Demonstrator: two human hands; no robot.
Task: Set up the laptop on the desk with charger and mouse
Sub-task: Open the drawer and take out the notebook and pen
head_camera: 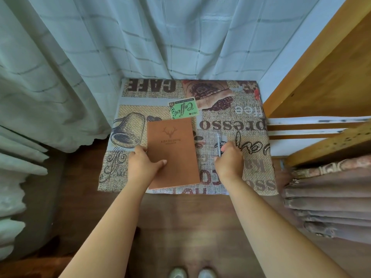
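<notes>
A brown notebook (172, 151) with a deer emblem lies on a small desk covered by a coffee-print cloth (236, 109). My left hand (143, 163) grips the notebook's near left edge, thumb on the cover. To its right, my right hand (229, 160) curls its fingers around a silver pen (218, 140) that lies on the cloth. No laptop, charger or mouse is in view.
Pale checked curtains (140, 37) hang behind and left of the desk. A wooden shelf unit (325, 77) stands on the right, with folded brown fabric (329, 197) below it. Dark wood floor (180, 227) lies in front, my feet at the bottom edge.
</notes>
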